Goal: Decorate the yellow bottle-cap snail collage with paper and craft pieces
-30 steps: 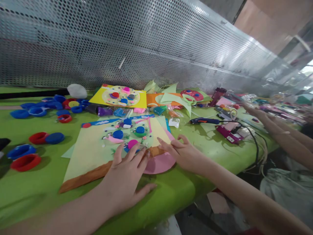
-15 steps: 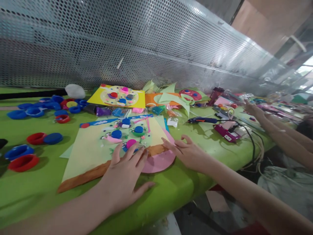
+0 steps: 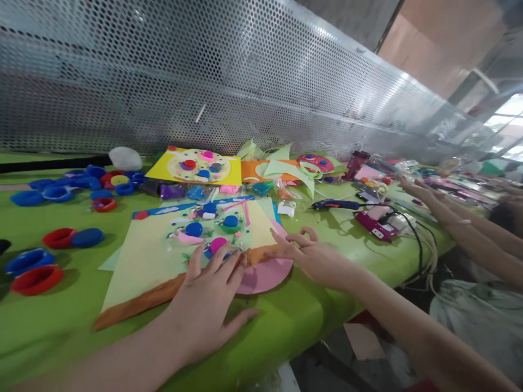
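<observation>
A pale yellow sheet (image 3: 134,261) lies on the green table, decorated with blue, pink and green bottle caps (image 3: 193,228) and small clay bits. Along its near edge runs a flattened brown clay strip (image 3: 141,301). My left hand (image 3: 208,296) rests spread on the sheet's near edge, over part of the strip, fingertips by the pink cap (image 3: 218,246). At the strip's right end, the fingers of my right hand (image 3: 321,256) touch the clay, index stretched out and the others loosely bent. Beneath that corner a pink paper disc (image 3: 265,276) sticks out.
Blue and red caps (image 3: 36,279) are scattered at left. Behind stand a yellow decorated card (image 3: 159,173) and clay packets (image 3: 261,188). To the right lie a glue gun (image 3: 337,204), a magenta power strip (image 3: 376,226) and cables; another person's arms (image 3: 457,218) reach in there.
My right hand has shifted slightly left, its fingertips now further over the right end of the brown clay. My left hand stays spread in place. The view has tilted a little.
</observation>
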`<state>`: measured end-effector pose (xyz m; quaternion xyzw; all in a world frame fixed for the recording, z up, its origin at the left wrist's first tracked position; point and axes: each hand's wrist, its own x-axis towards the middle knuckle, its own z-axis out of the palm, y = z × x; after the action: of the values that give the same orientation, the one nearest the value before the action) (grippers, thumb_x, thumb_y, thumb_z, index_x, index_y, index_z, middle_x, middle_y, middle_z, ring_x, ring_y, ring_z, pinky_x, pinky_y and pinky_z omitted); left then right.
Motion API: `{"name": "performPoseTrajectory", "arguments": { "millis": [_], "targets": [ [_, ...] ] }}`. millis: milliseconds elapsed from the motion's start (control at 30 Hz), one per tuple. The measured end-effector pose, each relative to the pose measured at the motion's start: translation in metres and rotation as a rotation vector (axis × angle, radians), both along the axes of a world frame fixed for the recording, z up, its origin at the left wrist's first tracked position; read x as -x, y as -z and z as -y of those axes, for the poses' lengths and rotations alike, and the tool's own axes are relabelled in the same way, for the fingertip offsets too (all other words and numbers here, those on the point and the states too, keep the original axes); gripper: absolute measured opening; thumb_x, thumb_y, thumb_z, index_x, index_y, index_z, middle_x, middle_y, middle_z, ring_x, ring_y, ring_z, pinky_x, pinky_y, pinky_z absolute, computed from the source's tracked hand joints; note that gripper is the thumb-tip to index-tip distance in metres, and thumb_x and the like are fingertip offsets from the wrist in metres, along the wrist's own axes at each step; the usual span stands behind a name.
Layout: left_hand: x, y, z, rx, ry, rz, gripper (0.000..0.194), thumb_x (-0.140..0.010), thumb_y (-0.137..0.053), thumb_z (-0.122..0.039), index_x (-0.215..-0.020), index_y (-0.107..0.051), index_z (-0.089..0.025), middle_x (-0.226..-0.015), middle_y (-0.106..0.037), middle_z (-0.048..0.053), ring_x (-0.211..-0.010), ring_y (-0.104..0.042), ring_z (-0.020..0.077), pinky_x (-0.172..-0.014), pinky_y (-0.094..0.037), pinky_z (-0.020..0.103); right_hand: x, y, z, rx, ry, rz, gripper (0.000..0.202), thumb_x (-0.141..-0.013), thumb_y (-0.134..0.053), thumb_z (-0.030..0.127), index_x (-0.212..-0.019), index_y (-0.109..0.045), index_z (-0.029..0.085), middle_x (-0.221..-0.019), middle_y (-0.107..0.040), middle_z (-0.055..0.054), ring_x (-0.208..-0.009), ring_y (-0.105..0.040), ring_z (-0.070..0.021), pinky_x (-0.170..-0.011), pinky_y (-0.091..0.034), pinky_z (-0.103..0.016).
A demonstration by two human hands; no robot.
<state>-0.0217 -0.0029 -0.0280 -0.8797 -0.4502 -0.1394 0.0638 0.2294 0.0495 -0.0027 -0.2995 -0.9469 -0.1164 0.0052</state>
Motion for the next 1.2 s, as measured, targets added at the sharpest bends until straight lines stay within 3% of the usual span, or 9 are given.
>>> {"name": "performPoseTrajectory", "arguments": {
  "millis": [167, 300, 567, 733, 833, 933, 1033, 1200],
  "targets": [
    [0.0, -0.002, 0.0, 0.04, -0.004, -0.01, 0.067, -0.084, -0.031, -0.063, -0.122, -0.056, -0.015, -0.128, -0.054, 0.014, -0.12, -0.042, 0.0357, -0.103, -0.004, 0.059, -0.003, 0.002, -0.006, -0.032, 0.023, 0.02, 0.074, -0.076, -0.03, -0.002, -0.144, -0.004, 0.004, -0.086, -0.061, -0.011, -0.087, -0.05, -0.0208, -0.087, -0.036, -0.043],
    [-0.001, -0.003, 0.001, 0.031, -0.01, -0.008, 0.067, -0.085, -0.031, -0.062, -0.124, -0.054, -0.013, -0.127, -0.055, 0.015, -0.121, -0.041, 0.0356, -0.103, -0.005, 0.059, -0.007, 0.002, -0.011, -0.088, 0.007, 0.031, 0.078, -0.074, -0.031, -0.003, -0.144, 0.001, 0.006, -0.084, -0.059, -0.008, -0.085, -0.05, -0.0206, -0.088, -0.034, -0.045],
    [-0.001, -0.003, 0.001, 0.013, 0.002, -0.01, 0.069, -0.084, -0.032, -0.064, -0.126, -0.052, -0.013, -0.129, -0.053, 0.015, -0.122, -0.04, 0.0363, -0.103, -0.004, 0.059, -0.011, 0.006, -0.007, -0.112, 0.055, 0.032, 0.074, -0.073, -0.035, -0.002, -0.143, -0.01, 0.001, -0.08, -0.059, -0.009, -0.081, -0.045, -0.0217, -0.087, -0.031, -0.042],
    [0.0, -0.004, 0.0, 0.047, 0.013, -0.047, 0.07, -0.085, -0.032, -0.063, -0.128, -0.05, -0.011, -0.131, -0.051, 0.016, -0.122, -0.039, 0.0381, -0.101, -0.003, 0.061, -0.018, 0.005, -0.005, -0.131, 0.091, 0.019, 0.082, -0.071, -0.036, -0.002, -0.145, -0.003, 0.005, -0.074, -0.057, -0.005, -0.076, -0.045, -0.0198, -0.086, -0.031, -0.038],
    [0.0, -0.002, -0.001, 0.048, 0.016, -0.056, 0.072, -0.084, -0.031, -0.065, -0.129, -0.049, -0.012, -0.132, -0.05, 0.016, -0.123, -0.037, 0.0383, -0.102, -0.001, 0.061, -0.022, 0.0, -0.007, -0.159, 0.108, 0.048, 0.079, -0.071, -0.035, -0.003, -0.145, -0.007, 0.005, -0.081, -0.06, -0.008, -0.082, -0.047, -0.0212, -0.088, -0.029, -0.041],
    [0.001, 0.0, -0.001, 0.035, -0.004, -0.033, 0.069, -0.085, -0.029, -0.064, -0.128, -0.051, -0.015, -0.131, -0.052, 0.013, -0.124, -0.037, 0.036, -0.104, 0.002, 0.059, -0.018, -0.006, -0.006, -0.188, 0.183, 0.023, 0.077, -0.07, -0.035, -0.004, -0.144, -0.016, 0.007, -0.102, -0.062, -0.015, -0.093, -0.046, -0.0244, -0.089, -0.028, -0.043],
    [0.001, 0.0, 0.0, 0.033, -0.006, -0.035, 0.067, -0.085, -0.03, -0.063, -0.129, -0.05, -0.016, -0.13, -0.053, 0.012, -0.125, -0.036, 0.0351, -0.105, 0.002, 0.059, -0.005, -0.007, -0.002, -0.092, 0.141, -0.004, 0.08, -0.068, -0.033, -0.005, -0.145, -0.015, 0.009, -0.119, -0.057, -0.015, -0.103, -0.044, -0.0249, -0.091, -0.027, -0.044],
    [0.0, -0.002, 0.001, 0.043, -0.019, -0.044, 0.065, -0.086, -0.03, -0.061, -0.126, -0.053, -0.016, -0.13, -0.053, 0.013, -0.125, -0.036, 0.0362, -0.104, -0.001, 0.061, 0.009, 0.002, -0.001, 0.029, 0.116, 0.004, 0.079, -0.07, -0.033, -0.003, -0.145, -0.009, 0.007, -0.106, -0.063, -0.015, -0.104, -0.045, -0.025, -0.094, -0.027, -0.048]
  ]
}}
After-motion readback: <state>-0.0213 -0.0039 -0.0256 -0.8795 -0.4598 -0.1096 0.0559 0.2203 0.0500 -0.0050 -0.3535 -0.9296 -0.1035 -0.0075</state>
